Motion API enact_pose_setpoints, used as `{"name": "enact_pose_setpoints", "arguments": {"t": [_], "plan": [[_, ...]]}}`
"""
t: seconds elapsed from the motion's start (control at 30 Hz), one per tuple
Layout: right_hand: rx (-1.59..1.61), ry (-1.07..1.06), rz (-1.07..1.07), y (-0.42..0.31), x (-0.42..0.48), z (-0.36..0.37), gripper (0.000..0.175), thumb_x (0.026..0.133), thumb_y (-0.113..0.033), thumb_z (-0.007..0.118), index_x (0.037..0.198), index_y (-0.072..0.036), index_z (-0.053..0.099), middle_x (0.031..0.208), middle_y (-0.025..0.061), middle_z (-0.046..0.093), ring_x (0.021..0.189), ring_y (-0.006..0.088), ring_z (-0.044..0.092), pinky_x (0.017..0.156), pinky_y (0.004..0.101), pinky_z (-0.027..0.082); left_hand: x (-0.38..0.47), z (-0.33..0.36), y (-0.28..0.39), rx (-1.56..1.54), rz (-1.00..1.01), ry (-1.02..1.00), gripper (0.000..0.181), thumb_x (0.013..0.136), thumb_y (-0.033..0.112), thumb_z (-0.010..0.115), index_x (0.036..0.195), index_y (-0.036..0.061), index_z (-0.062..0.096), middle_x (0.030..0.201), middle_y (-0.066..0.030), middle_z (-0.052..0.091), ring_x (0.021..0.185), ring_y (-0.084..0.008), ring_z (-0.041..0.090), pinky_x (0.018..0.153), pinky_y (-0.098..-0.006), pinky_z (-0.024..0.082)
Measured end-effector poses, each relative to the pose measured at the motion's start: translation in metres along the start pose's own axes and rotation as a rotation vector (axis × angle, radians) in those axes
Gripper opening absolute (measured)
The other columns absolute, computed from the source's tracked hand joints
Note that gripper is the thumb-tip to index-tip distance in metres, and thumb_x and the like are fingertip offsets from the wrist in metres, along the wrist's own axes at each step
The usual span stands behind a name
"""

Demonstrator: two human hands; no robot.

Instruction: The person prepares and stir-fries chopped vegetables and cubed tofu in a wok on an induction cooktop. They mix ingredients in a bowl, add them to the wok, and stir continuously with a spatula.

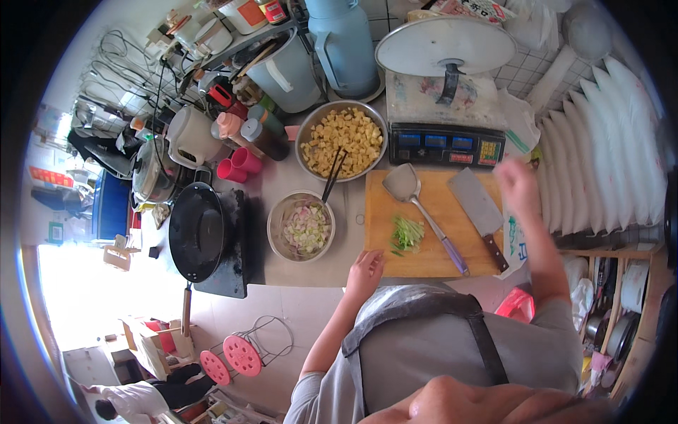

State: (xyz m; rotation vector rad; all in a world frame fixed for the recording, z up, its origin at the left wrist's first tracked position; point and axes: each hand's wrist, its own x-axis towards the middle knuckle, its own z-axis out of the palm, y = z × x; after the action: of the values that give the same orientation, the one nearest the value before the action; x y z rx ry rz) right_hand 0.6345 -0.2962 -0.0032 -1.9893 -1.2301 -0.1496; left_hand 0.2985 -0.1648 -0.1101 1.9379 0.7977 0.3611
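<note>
My left hand (366,270) is at the near left corner of a wooden cutting board (381,217), its fingers loosely curled; their inner side is hidden. Motion blurs my right hand (515,183) beside the board's far right corner, so I cannot tell whether it holds anything. On the board lie chopped green vegetable pieces (408,233), a metal wok spatula (430,218) with a purple handle, and a cleaver (476,204) with a wooden grip. Left of the board is a metal bowl (271,225) of chopped onion-like pieces (306,229).
A larger steel bowl (303,163) holds yellow cubes (344,140) and black chopsticks (333,172). A black wok (197,230) stands on a stove (233,275) at left. Behind the board are a digital scale (446,142) and a glass lid (447,45). Filled white bags (593,164) line the right.
</note>
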Motion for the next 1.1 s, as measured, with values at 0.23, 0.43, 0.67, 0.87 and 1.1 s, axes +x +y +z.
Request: {"name": "enact_pose_setpoints", "arguments": {"t": [0.23, 0.43, 0.67, 0.87, 1.1], "plan": [[0.105, -0.103, -0.487, -0.076, 0.115, 0.018, 0.017, 0.077, -0.008, 0.062, 0.093, -0.008, 0.059, 0.084, 0.0074, 0.057, 0.078, 0.0237, 0.057, 0.068, 0.0337, 0.045, -0.018, -0.006, 0.005, -0.054, -0.120, 0.118, 0.023, 0.082, 0.007, 0.055, 0.104, 0.0024, 0.058, 0.086, -0.0112, 0.057, 0.073, -0.0199, 0.059, 0.064, -0.0287, 0.050], [0.125, -0.608, -0.747, -0.120, 0.065, 0.240, 0.052, 0.069, -0.020, 0.070, 0.115, -0.009, 0.049, 0.103, 0.0124, 0.042, 0.092, 0.0279, 0.053, 0.072, 0.0366, 0.049, -0.028, -0.019, 0.018, -0.079, -0.149, 0.173, 0.023, 0.083, 0.006, 0.055, 0.105, 0.0028, 0.058, 0.086, -0.0084, 0.058, 0.074, -0.0159, 0.058, 0.066, -0.0264, 0.048], [0.121, -0.536, -0.536, -0.106, 0.094, 0.282, 0.009, 0.067, -0.009, 0.057, 0.074, -0.004, 0.052, 0.083, 0.0116, 0.046, 0.076, 0.0292, 0.053, 0.061, 0.0415, 0.044, -0.011, -0.093, 0.006, -0.082, -0.138, 0.340, 0.022, 0.084, 0.007, 0.054, 0.106, 0.0022, 0.058, 0.086, -0.0060, 0.062, 0.072, -0.0103, 0.058, 0.066, -0.0234, 0.047], [0.392, -0.603, -0.254, -0.089, 0.118, 0.211, 0.008, 0.077, -0.011, 0.059, 0.079, -0.007, 0.065, 0.077, 0.0097, 0.059, 0.072, 0.0228, 0.058, 0.062, 0.0325, 0.045, 0.081, -0.140, -0.043, -0.035, -0.102, 0.378, 0.021, 0.086, 0.013, 0.053, 0.103, 0.0025, 0.059, 0.080, -0.0069, 0.063, 0.067, -0.0115, 0.060, 0.062, -0.0232, 0.047], [0.478, -0.606, -0.232, -0.111, 0.092, 0.231, 0.011, 0.077, -0.009, 0.059, 0.083, -0.002, 0.065, 0.077, 0.0091, 0.062, 0.068, 0.0224, 0.060, 0.063, 0.0307, 0.046, 0.223, -0.142, -0.119, 0.027, -0.152, 0.314, 0.028, 0.084, 0.013, 0.050, 0.106, -0.0030, 0.055, 0.078, -0.0142, 0.062, 0.067, -0.0202, 0.062, 0.062, -0.0305, 0.048]]}}
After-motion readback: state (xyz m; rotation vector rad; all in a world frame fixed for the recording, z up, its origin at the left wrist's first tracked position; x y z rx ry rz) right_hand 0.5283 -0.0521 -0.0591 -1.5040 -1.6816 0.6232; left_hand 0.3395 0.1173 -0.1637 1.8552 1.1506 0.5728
